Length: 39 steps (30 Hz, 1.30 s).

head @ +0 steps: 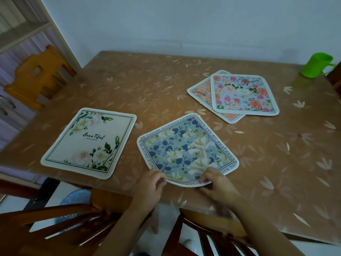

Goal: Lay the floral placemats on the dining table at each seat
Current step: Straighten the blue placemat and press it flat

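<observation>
A blue floral placemat (186,150) with lettering round its border lies near the front edge of the brown dining table (147,85). Its near edge curls up where both hands pinch it. My left hand (151,183) grips the near left part of that edge, my right hand (215,183) the near right part. A white placemat (90,142) with green leaves and the word "Beautiful" lies flat to the left. At the back right, a pink-rose placemat (243,94) rests on top of a peach placemat (201,93).
A green plastic cup (316,65) stands at the table's far right. A light wooden chair (38,76) sits at the left side. Dark wooden chair backs (60,224) are right below me at the front edge. A wall runs behind the table.
</observation>
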Motion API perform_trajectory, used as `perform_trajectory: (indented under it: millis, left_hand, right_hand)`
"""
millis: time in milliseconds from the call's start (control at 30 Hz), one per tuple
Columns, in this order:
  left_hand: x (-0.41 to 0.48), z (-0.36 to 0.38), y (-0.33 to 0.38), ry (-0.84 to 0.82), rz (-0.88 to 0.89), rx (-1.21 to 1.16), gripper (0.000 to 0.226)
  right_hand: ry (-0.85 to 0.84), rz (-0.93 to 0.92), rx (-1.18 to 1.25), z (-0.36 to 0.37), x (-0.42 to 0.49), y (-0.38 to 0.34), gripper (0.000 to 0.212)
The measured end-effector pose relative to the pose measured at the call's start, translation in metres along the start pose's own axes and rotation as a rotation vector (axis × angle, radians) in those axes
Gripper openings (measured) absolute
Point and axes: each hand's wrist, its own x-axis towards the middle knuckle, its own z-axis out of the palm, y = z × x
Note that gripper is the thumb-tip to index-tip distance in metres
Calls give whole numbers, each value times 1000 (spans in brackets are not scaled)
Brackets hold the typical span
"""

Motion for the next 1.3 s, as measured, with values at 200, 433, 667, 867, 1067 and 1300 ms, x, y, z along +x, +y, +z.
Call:
perform_trajectory:
  millis: [200,433,667,867,1067,1300]
  left_hand:
    - [-6,0,0,-26,64,78,15]
    - [-15,12,12,-82,139,141,15]
    - [-17,13,3,-43,27,93,5]
    - [-19,16,0,-66,-51,22,5]
    - [-20,21,-5,-94,-33,84,5]
    - [-16,34,0,-162,119,190,8]
  right_hand:
    - [72,38,63,4,7,-4,12]
    - [31,1,108,16,16,-21,11]
    - [8,-18,89,26,14,-16,9]
    - [56,119,52,5,4,15,14]
    - [116,244,97,-3,1,29,24]
    - [101,294,32,-18,-16,36,35]
